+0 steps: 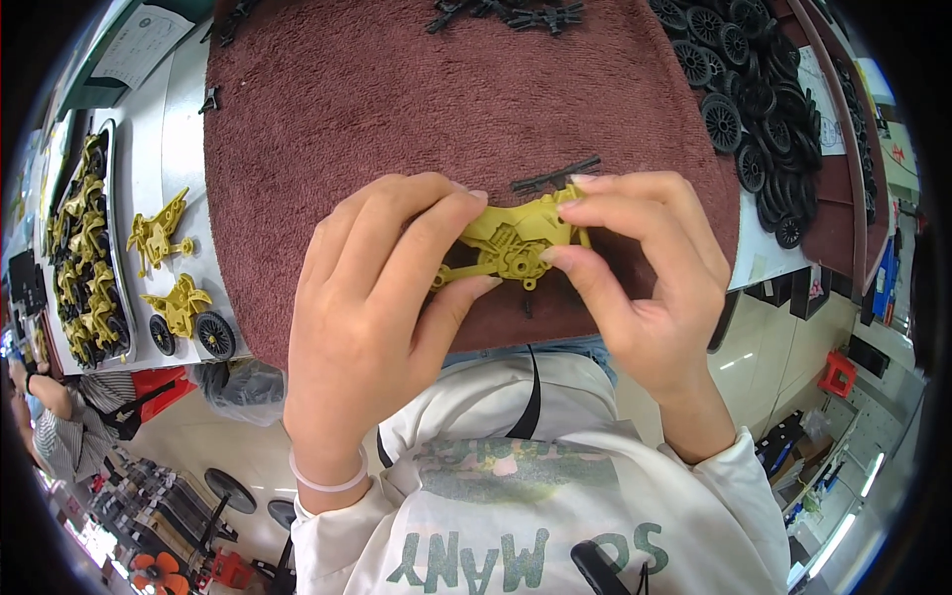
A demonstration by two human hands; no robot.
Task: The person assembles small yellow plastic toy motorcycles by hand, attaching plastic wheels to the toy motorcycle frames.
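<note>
Between my two hands is a yellow toy motorcycle body [521,233] with no wheels on it, held just above the near part of the brown towel. My left hand [372,283] pinches its left end between thumb and fingers. With thumb and fingertips, my right hand [654,263] grips the opposite end. A thin black toy part [555,174] shows right behind the body; whether it touches the body I cannot tell. On the white table to the left stand a toy motorcycle with black wheels [181,310] and another yellow body without large wheels [159,233].
A brown towel [446,109] covers the work surface. Several black wheels [734,45] are heaped at the right. At the left, a metal tray [121,238] holds several yellow motorcycles. More black parts [506,14] lie at the far edge. Another person's arm [50,392] shows at the lower left.
</note>
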